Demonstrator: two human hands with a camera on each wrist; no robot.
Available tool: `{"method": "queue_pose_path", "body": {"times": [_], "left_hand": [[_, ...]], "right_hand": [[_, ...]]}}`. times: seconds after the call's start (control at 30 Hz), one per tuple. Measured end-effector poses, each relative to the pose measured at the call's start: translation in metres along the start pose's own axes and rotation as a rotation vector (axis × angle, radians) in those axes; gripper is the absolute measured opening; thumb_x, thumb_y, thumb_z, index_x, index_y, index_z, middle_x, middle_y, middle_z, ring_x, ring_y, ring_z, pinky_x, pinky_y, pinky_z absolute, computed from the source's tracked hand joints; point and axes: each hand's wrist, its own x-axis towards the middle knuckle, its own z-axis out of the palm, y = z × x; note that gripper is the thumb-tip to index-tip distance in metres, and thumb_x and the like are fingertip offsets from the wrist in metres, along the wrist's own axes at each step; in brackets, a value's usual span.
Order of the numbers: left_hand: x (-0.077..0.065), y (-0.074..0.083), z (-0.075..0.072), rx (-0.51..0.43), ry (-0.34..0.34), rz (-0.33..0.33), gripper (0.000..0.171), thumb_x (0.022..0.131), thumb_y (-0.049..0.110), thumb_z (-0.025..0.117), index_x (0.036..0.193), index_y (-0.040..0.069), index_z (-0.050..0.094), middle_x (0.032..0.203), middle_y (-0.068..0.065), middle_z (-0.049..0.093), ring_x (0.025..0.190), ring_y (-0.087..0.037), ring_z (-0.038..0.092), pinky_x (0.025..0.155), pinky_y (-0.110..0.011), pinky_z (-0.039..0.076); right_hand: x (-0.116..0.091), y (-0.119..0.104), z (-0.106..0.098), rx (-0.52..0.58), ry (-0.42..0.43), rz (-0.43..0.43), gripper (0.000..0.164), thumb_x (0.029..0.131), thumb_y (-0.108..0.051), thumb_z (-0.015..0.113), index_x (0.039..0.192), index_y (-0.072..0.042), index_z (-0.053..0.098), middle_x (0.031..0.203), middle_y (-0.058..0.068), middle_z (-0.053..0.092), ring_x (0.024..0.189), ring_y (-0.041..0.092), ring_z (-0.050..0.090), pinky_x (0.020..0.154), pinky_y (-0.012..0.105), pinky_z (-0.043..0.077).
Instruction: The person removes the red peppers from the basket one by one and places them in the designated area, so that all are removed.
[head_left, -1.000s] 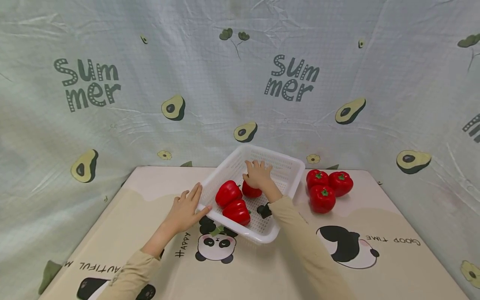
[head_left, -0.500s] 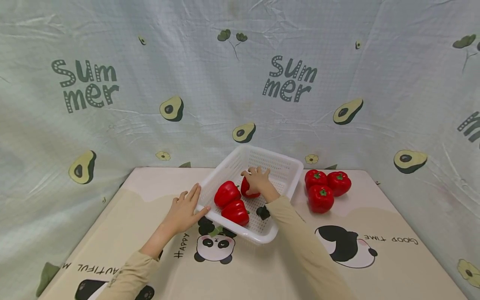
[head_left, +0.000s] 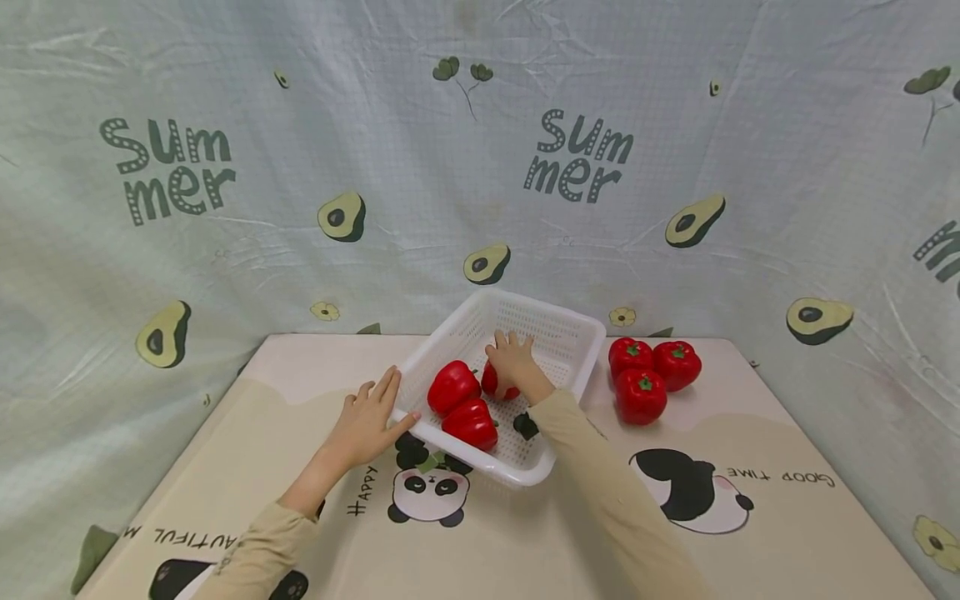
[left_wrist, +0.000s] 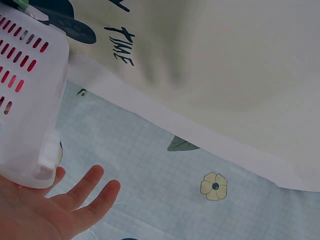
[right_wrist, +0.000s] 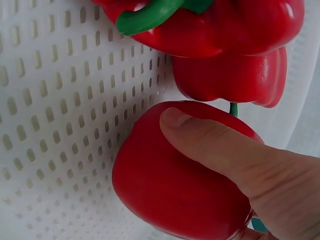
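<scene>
My left hand [head_left: 367,425] rests on the near left corner of a white perforated plastic basket [head_left: 491,465], fingers straight along its rim. In the left wrist view, the spread fingers [left_wrist: 91,190] show beside the basket's wall [left_wrist: 35,125]. Inside the basket, my right hand [head_left: 516,367] holds a red bell pepper [right_wrist: 175,175], its thumb laid across the side; the other fingers are mostly hidden behind it. Two more red bell peppers, one farther back [head_left: 453,388] and one nearer [head_left: 471,425], lie at the basket's left side.
Three red bell peppers, at the left [head_left: 630,355], right [head_left: 677,365] and front [head_left: 641,397], stand clustered right of the basket. The table [head_left: 600,542] has a panda-print cover. A printed cloth [head_left: 420,150] hangs behind it. Something small and black [head_left: 526,426] is beside the right wrist.
My right hand has sunk slightly lower around the pepper, its thumb moving onto the side and the pepper shifting a little. The left hand and the basket stay put.
</scene>
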Motion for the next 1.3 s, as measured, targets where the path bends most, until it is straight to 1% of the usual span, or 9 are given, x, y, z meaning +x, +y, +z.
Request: {"method": "queue_pose_path", "body": {"times": [0.1, 0.27, 0.43, 0.6, 0.73, 0.93, 1.03, 1.17, 1.3], "left_hand": [[0.001, 0.000, 0.000, 0.001, -0.001, 0.000, 0.075, 0.085, 0.049, 0.046, 0.137, -0.003, 0.028, 0.143, -0.019, 0.030, 0.118, -0.042, 0.039, 0.089, -0.058, 0.032], [0.003, -0.001, 0.000, -0.001, 0.000, 0.002, 0.076, 0.085, 0.049, 0.046, 0.138, -0.002, 0.028, 0.143, -0.018, 0.030, 0.118, -0.042, 0.038, 0.089, -0.058, 0.032], [0.003, -0.001, -0.001, -0.009, -0.001, 0.001, 0.076, 0.085, 0.049, 0.046, 0.138, -0.002, 0.027, 0.144, -0.018, 0.029, 0.118, -0.042, 0.038, 0.090, -0.058, 0.031], [0.002, -0.002, 0.001, -0.012, 0.005, 0.002, 0.076, 0.085, 0.049, 0.047, 0.138, -0.003, 0.028, 0.143, -0.019, 0.030, 0.118, -0.042, 0.038, 0.089, -0.058, 0.031], [0.001, -0.002, 0.001, -0.014, 0.002, 0.000, 0.076, 0.085, 0.048, 0.047, 0.137, -0.003, 0.028, 0.143, -0.019, 0.030, 0.118, -0.042, 0.038, 0.089, -0.059, 0.031], [0.000, -0.002, 0.002, -0.013, 0.010, 0.002, 0.076, 0.085, 0.048, 0.048, 0.137, -0.003, 0.029, 0.143, -0.019, 0.031, 0.118, -0.042, 0.039, 0.089, -0.058, 0.031], [0.001, -0.001, 0.002, -0.012, 0.005, 0.003, 0.076, 0.085, 0.048, 0.048, 0.137, -0.003, 0.029, 0.143, -0.019, 0.031, 0.117, -0.042, 0.039, 0.088, -0.058, 0.032], [0.001, -0.001, 0.003, -0.008, 0.001, 0.001, 0.076, 0.085, 0.049, 0.048, 0.137, -0.003, 0.029, 0.143, -0.019, 0.031, 0.117, -0.042, 0.039, 0.088, -0.058, 0.032], [0.000, 0.000, 0.002, -0.009, 0.007, -0.002, 0.076, 0.085, 0.049, 0.048, 0.137, -0.003, 0.029, 0.143, -0.019, 0.031, 0.117, -0.042, 0.039, 0.089, -0.058, 0.032]], "right_hand": [[0.002, 0.000, 0.000, -0.023, -0.006, 0.005, 0.076, 0.060, -0.035, 0.080, 0.124, -0.010, 0.047, 0.134, 0.013, 0.033, 0.125, 0.033, 0.028, 0.099, 0.060, 0.024], [0.002, -0.001, -0.004, -0.040, 0.008, -0.009, 0.077, 0.060, -0.035, 0.080, 0.125, -0.009, 0.045, 0.136, 0.014, 0.031, 0.126, 0.036, 0.028, 0.098, 0.059, 0.025], [-0.002, -0.002, -0.015, -0.060, 0.036, -0.023, 0.076, 0.063, -0.034, 0.078, 0.124, -0.007, 0.042, 0.134, 0.016, 0.031, 0.119, 0.038, 0.035, 0.096, 0.055, 0.030], [-0.007, -0.001, -0.029, -0.109, 0.053, -0.053, 0.076, 0.063, -0.035, 0.078, 0.122, -0.005, 0.041, 0.126, 0.016, 0.035, 0.112, 0.036, 0.039, 0.093, 0.052, 0.034], [-0.015, 0.001, -0.039, -0.130, 0.067, -0.095, 0.078, 0.063, -0.036, 0.077, 0.124, -0.005, 0.039, 0.124, 0.014, 0.041, 0.115, 0.035, 0.038, 0.094, 0.055, 0.033], [-0.028, 0.006, -0.049, -0.144, 0.090, -0.151, 0.079, 0.065, -0.033, 0.077, 0.127, -0.007, 0.036, 0.126, 0.012, 0.045, 0.119, 0.035, 0.035, 0.096, 0.056, 0.031], [-0.036, 0.012, -0.050, -0.140, 0.126, -0.182, 0.077, 0.064, -0.032, 0.077, 0.125, -0.007, 0.036, 0.125, 0.012, 0.048, 0.118, 0.035, 0.037, 0.095, 0.054, 0.033], [-0.046, 0.020, -0.047, -0.126, 0.202, -0.233, 0.075, 0.063, -0.031, 0.078, 0.123, -0.010, 0.038, 0.121, 0.011, 0.049, 0.112, 0.033, 0.041, 0.090, 0.052, 0.036], [-0.056, 0.028, -0.046, -0.098, 0.279, -0.270, 0.077, 0.061, -0.030, 0.079, 0.125, -0.014, 0.037, 0.119, 0.011, 0.049, 0.108, 0.032, 0.043, 0.087, 0.050, 0.038]]}}
